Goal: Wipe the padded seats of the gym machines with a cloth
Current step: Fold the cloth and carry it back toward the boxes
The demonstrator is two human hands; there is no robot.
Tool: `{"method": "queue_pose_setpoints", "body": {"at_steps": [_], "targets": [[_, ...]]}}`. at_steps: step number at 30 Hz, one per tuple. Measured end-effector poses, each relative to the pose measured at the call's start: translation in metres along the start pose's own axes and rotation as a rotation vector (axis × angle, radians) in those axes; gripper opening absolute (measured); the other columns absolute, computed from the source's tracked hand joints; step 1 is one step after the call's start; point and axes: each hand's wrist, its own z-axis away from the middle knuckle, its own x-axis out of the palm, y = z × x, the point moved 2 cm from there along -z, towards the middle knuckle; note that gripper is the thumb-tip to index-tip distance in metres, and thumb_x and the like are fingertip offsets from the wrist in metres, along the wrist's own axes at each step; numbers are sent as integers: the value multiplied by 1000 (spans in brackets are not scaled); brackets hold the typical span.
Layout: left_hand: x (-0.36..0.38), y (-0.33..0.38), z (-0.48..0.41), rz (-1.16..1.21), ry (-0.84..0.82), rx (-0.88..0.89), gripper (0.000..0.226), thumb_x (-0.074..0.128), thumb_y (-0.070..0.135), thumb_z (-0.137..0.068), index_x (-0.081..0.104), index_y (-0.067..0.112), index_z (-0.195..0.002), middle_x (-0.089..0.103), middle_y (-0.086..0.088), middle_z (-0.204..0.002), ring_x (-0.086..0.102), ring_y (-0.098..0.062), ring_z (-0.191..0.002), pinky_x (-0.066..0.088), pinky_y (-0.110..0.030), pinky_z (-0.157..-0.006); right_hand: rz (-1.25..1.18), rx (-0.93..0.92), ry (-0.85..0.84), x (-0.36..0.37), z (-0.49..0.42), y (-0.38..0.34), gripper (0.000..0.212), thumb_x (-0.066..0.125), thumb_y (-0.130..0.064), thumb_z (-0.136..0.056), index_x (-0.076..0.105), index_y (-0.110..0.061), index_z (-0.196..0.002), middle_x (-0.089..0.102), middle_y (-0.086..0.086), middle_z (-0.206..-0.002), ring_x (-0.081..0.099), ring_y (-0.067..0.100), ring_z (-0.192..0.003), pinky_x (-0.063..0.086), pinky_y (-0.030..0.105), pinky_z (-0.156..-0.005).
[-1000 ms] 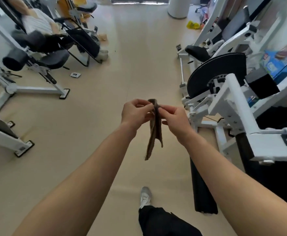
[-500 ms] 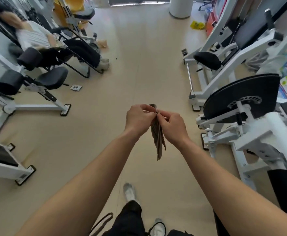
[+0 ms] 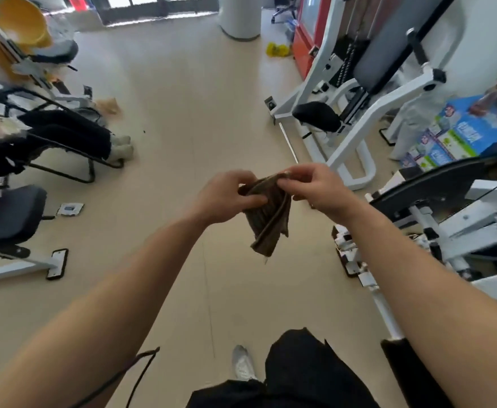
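Note:
A brown cloth (image 3: 268, 219) hangs bunched in front of me above the floor. My left hand (image 3: 226, 197) grips its upper left part, and my right hand (image 3: 315, 187) pinches its top edge. A black padded seat (image 3: 316, 116) sits on a white machine ahead to the right. Another dark padded seat (image 3: 9, 213) is on the machine at my left. A black padded roller (image 3: 412, 375) shows at the lower right, partly behind my right forearm.
A person's legs (image 3: 73, 136) rest on a reclining frame chair at the left. White machine frames (image 3: 356, 122) line the right side, with a black disc (image 3: 429, 181) close by and a blue carton (image 3: 459, 134) behind. A white pillar (image 3: 240, 16) stands far ahead. Beige floor runs down the middle.
I have walked forward along the aisle, and the machines have slid nearer. My hands have moved a little apart, and the cloth has spread wider between them.

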Motion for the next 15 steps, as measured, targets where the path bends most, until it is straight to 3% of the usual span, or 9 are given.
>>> {"method": "queue_pose_setpoints", "body": {"at_steps": [3,6,8,12,15], "targets": [[-28,11,-60,52,-33,147,16,70,22,-90,63,9,-85,57,1,-68,53,-11,-63,45,-32,-61,-114,-9,48,-24,-39,-3,19,72,-29,-87,71,-16,-101,71,11,-100,66,27,-100,48,50,-95],[-52,27,-126,86,-147,259,11,71,17,-89,66,8,-86,60,2,-68,55,0,-60,43,-17,-58,-171,6,6,-42,-76,2,25,75,-19,-85,70,-19,-109,73,6,-108,67,26,-110,54,41,-96],[-63,37,-171,53,-218,273,12,73,21,-88,69,11,-86,63,2,-69,58,-2,-61,44,-15,-58,-181,44,6,-54,-105,11,25,75,-11,-83,69,-18,-107,75,2,-105,69,22,-108,54,40,-97],[-84,35,-267,13,-324,160,18,74,27,-88,74,10,-94,71,-8,-79,69,-16,-69,55,-29,-58,-139,97,16,-88,-173,36,24,72,-13,-88,70,-13,-113,73,5,-113,67,21,-113,49,49,-105],[-91,21,-336,336,-294,-5,20,71,21,-91,72,4,-101,67,-10,-80,66,-15,-67,54,-26,-56,-308,110,29,-120,-221,44,38,70,-19,-89,63,-6,-124,69,13,-121,65,29,-117,48,50,-103]]}}
